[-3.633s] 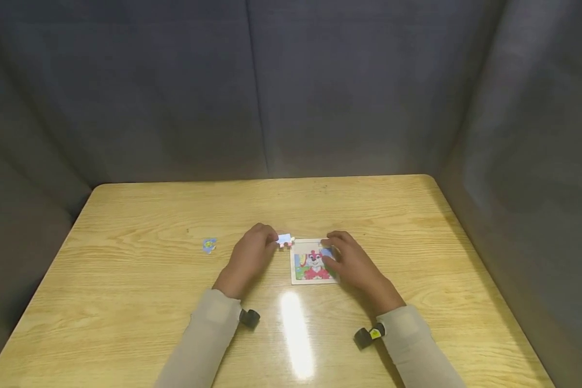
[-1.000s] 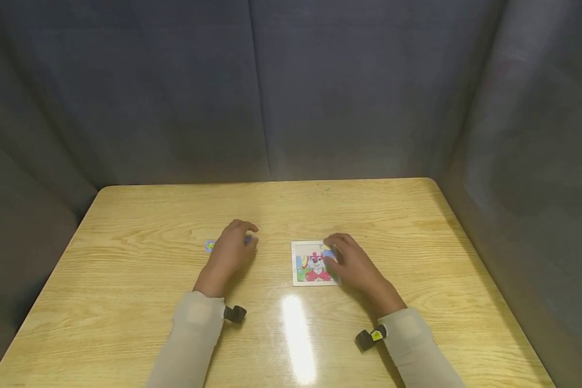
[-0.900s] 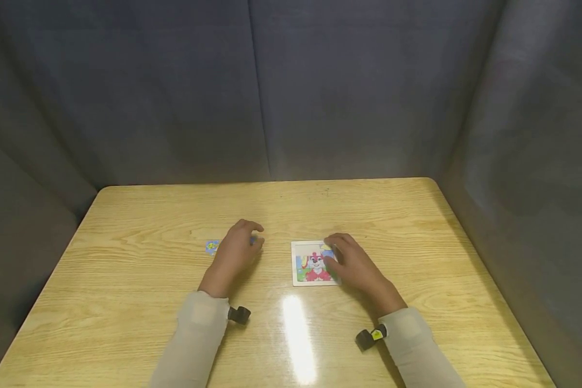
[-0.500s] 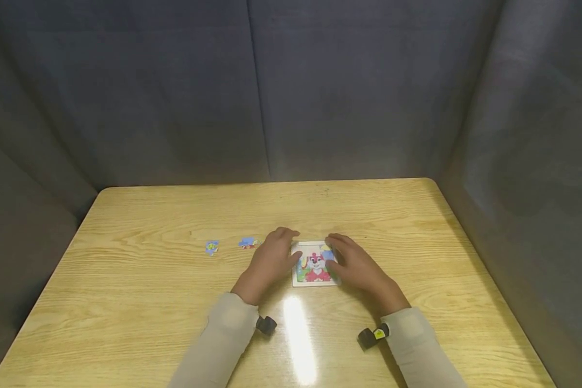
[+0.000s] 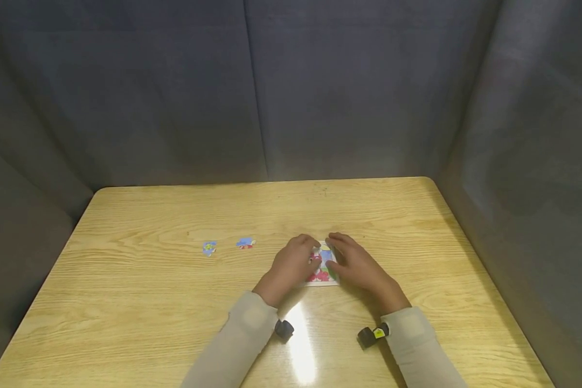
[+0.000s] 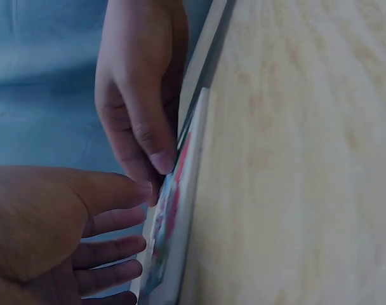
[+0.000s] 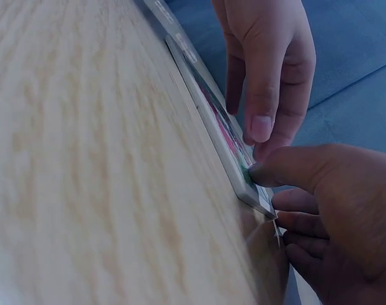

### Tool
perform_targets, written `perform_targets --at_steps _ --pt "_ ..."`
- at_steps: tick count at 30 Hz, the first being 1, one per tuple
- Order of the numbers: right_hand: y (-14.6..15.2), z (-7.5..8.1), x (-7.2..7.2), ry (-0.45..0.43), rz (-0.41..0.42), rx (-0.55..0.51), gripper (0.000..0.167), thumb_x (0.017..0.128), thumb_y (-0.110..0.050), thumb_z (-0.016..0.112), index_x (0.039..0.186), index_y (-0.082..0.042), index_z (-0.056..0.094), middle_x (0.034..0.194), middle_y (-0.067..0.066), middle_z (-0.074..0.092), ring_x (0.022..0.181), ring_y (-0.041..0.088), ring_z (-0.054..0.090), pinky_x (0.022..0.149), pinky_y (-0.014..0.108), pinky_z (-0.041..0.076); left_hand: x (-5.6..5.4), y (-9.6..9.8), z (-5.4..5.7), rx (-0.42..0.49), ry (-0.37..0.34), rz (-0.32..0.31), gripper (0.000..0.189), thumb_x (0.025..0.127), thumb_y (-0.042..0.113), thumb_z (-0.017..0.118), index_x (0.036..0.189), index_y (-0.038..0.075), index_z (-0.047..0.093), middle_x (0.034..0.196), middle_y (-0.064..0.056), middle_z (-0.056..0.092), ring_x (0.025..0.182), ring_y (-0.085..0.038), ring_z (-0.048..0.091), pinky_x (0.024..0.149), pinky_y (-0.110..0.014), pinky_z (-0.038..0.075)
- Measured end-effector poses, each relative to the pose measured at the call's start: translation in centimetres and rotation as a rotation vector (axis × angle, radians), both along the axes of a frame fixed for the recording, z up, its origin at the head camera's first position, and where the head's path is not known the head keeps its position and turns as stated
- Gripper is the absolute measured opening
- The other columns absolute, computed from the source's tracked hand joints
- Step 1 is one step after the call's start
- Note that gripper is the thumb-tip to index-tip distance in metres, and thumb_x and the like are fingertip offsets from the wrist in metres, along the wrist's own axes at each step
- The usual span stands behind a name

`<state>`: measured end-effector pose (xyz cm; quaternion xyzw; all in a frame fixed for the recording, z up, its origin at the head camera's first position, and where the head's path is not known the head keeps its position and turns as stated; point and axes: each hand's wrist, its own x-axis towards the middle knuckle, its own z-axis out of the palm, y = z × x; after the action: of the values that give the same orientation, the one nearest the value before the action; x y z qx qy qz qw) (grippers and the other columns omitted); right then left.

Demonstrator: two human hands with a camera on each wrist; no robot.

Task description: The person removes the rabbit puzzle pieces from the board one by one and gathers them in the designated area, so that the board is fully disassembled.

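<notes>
A framed jigsaw puzzle (image 5: 325,258) with a pink cartoon animal lies flat on the table. My right hand (image 5: 356,262) holds its right side; in the right wrist view the thumb rests on the picture near the corner, the other fingers along the outer edge. Over the left part of the puzzle hovers my left hand (image 5: 293,264), fingers extended, covering much of the picture. It holds nothing that I can see. Two loose jigsaw pieces lie to the left: a blue and red piece (image 5: 245,243) and a blue piece with a yellow figure (image 5: 209,248).
The wooden table (image 5: 140,302) has a far edge in front of a dark grey curtain (image 5: 174,97). A bright light reflection falls on the tabletop before the puzzle. Black cameras are strapped to both wrists.
My left hand first held the blue and red piece beside the frame, laid it on the table to the left, then came right over the puzzle. The right hand stayed in place.
</notes>
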<state>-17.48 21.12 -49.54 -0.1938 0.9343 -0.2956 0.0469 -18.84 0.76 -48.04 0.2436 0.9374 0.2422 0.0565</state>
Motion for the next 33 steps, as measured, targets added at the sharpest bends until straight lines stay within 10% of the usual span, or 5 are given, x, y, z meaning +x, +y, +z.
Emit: perform_targets --at_steps 33 --pt "-0.16 0.15 0.11 -0.046 -0.017 -0.065 0.059 0.092 -0.028 0.067 0.144 -0.007 0.045 0.154 0.008 0.033 0.141 0.031 0.031 0.112 0.049 0.031 0.21 1.05 -0.7 -0.049 0.051 0.051 0.021 0.092 0.022 0.069 0.112 0.015 0.069 0.123 -0.002 0.056 0.107 -0.019 0.054 0.072 -0.02 0.052"
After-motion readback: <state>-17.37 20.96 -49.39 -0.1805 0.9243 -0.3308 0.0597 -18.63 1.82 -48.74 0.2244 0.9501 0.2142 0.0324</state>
